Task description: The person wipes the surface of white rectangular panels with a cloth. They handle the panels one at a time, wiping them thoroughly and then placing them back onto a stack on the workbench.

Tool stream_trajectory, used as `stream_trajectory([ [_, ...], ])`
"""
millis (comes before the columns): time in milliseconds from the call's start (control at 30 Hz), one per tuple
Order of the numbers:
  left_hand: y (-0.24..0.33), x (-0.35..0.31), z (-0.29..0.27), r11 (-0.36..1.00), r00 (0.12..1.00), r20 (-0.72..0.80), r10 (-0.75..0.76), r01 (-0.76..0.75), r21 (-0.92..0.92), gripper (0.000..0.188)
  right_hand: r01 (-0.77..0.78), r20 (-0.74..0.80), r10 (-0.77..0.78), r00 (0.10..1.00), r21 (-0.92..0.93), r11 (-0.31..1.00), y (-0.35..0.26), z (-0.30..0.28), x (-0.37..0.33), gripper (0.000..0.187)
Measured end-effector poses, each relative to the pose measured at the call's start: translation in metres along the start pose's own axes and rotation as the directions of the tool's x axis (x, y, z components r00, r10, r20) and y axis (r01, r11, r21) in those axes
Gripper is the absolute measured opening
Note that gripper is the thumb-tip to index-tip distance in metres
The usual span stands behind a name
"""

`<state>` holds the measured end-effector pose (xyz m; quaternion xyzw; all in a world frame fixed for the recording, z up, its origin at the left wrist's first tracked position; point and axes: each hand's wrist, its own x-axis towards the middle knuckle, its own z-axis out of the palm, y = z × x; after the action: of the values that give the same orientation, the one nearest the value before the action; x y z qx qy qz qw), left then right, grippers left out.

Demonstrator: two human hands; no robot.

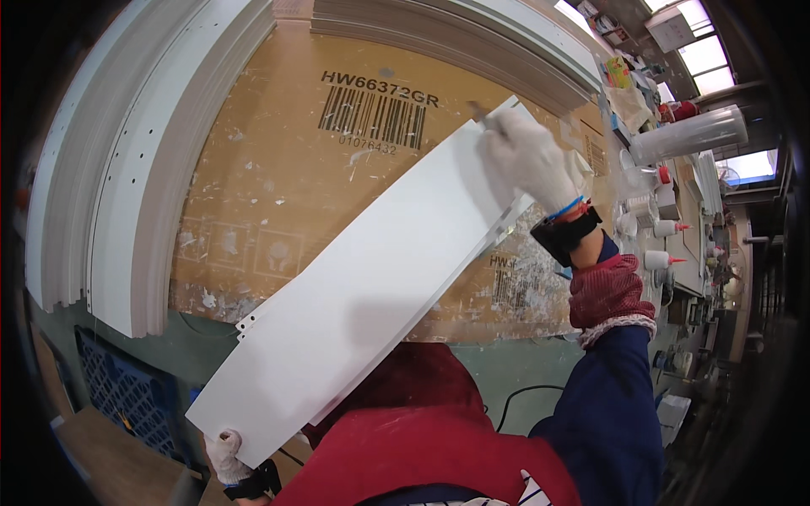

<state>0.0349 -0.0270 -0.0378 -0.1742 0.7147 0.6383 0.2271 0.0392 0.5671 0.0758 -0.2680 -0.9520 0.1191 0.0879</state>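
Note:
A long white panel (354, 278) lies slanted across the cardboard-covered worktable, its lower end jutting past the near edge. My left hand (225, 455), in a white glove, grips that lower-left end with the thumb on top. At the panel's upper-right end is my white-gloved right hand (525, 156), its fingers closed. A small, blurred, dark brownish tip (478, 110) sticks out beyond the fingers; what it belongs to is hidden. Small holes show in a tab (245, 324) on the panel's left edge.
Stacks of white panels stand at the left (126, 185) and along the far side (456, 42). Cardboard (253, 169) with white smears covers the table. Glue bottles (658, 259) with red tips and a clear plastic roll (692, 135) are at the right. A blue pallet (126, 388) lies lower left.

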Motion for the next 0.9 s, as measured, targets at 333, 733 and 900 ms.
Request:
stream_trajectory([
  [333,-0.013,0.011,-0.031,0.977,0.999,-0.025,-0.022,0.027,0.213,0.021,-0.171,-0.031,0.168,0.985,-0.168,0.971,0.066,-0.003,0.013,0.022],
  [733,0.0,0.01,-0.008,0.996,0.983,0.166,0.078,-0.068,-0.064,0.04,0.458,0.097,-0.448,0.889,-0.176,0.871,-0.021,0.031,-0.098,0.01],
  [900,0.008,0.01,0.0,0.997,0.987,0.159,0.034,-0.044,0.059,0.021,-0.111,-0.18,0.058,0.982,-0.302,0.947,0.116,-0.008,-0.046,0.02],
])
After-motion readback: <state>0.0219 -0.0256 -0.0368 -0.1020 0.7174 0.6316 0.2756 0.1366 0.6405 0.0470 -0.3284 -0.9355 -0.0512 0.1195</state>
